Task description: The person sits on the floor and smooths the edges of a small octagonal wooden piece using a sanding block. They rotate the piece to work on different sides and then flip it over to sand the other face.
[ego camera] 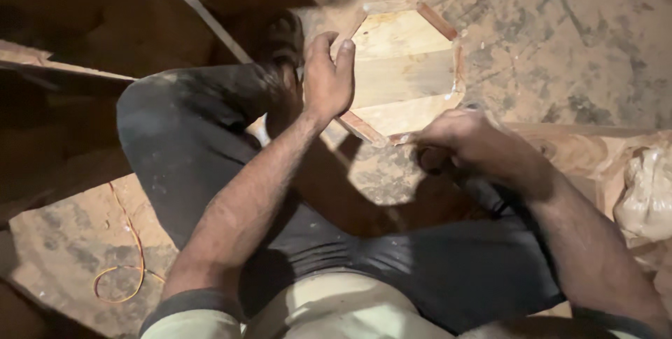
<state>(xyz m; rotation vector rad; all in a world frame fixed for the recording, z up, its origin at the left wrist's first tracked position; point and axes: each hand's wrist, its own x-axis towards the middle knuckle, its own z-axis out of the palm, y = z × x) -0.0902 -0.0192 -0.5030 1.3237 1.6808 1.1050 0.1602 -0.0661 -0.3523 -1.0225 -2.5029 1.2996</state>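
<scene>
A flat octagonal wooden panel (404, 73) with a reddish strip border lies on the dusty floor in front of me. My left hand (327, 76) grips its left edge, fingers curled over the border. My right hand (467, 144) is closed at the panel's lower right edge, around something small and dark that I cannot make out. My knee in dark trousers (189, 122) is raised to the left of the panel.
A dusty floor (560, 38) stretches to the right. Wooden boards (63, 73) lie at the left, and a plank (588, 144) runs to the right. An orange wire (129, 241) curls at lower left. A pale plastic bag (647, 192) sits at the right edge.
</scene>
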